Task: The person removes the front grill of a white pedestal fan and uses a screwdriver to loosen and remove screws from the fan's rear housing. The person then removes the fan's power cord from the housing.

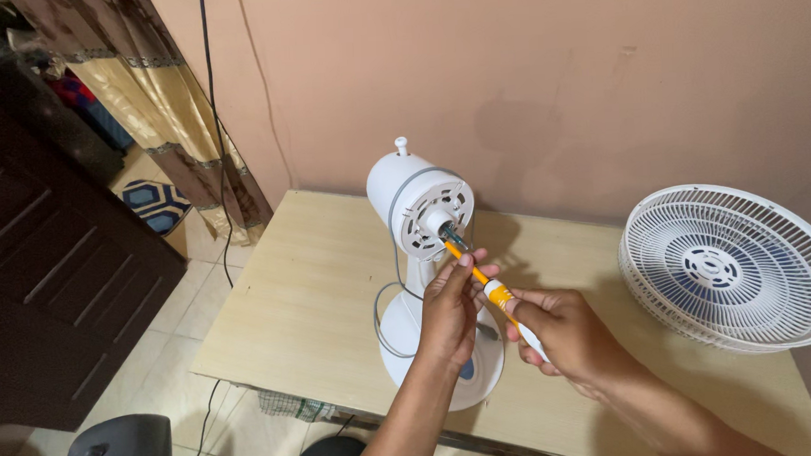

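Steadying a screwdriver (pixel 483 282) at the fan motor (pixel 423 209), mid-table (pixel 317 287): our left hand (pixel 450 308) pinched its shaft, our right hand (pixel 565 335) gripped its handle. Step judged: working the hub; next, steady turning.

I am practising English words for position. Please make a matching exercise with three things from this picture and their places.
Things:
1. fan grille
2. screwdriver
3. curtain

Places:
a. hanging at the far left
b. lying on the table's right side
c. held in both hands, tip at the fan motor

Pairs: 1-b, 2-c, 3-a
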